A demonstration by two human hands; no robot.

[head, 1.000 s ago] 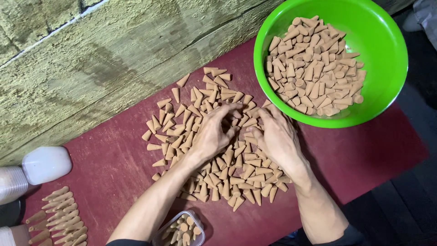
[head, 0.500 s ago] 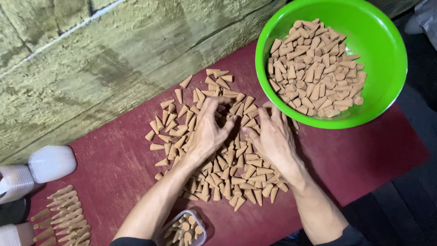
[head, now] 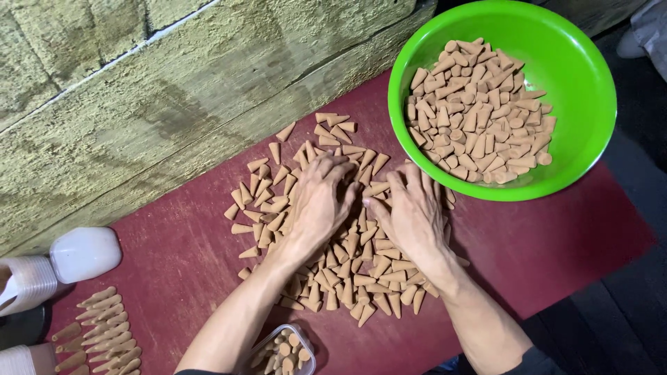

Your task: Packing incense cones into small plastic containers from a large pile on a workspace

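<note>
Both hands lie palm-down, side by side — left hand (head: 316,208), right hand (head: 411,212) — fingers spread flat, gripping nothing, on the heap of small tan incense cones (head: 347,271) strewn on the dark red counter (head: 556,243), tips pointing every way.

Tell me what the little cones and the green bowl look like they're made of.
Cones: probably a pressed, dried paste or clay; matte tan, powdery-looking. Green bowl: likely plastic; bright, uniform colour with a soft sheen along the rim. Both hands, left and right, rest on the pile.
</note>
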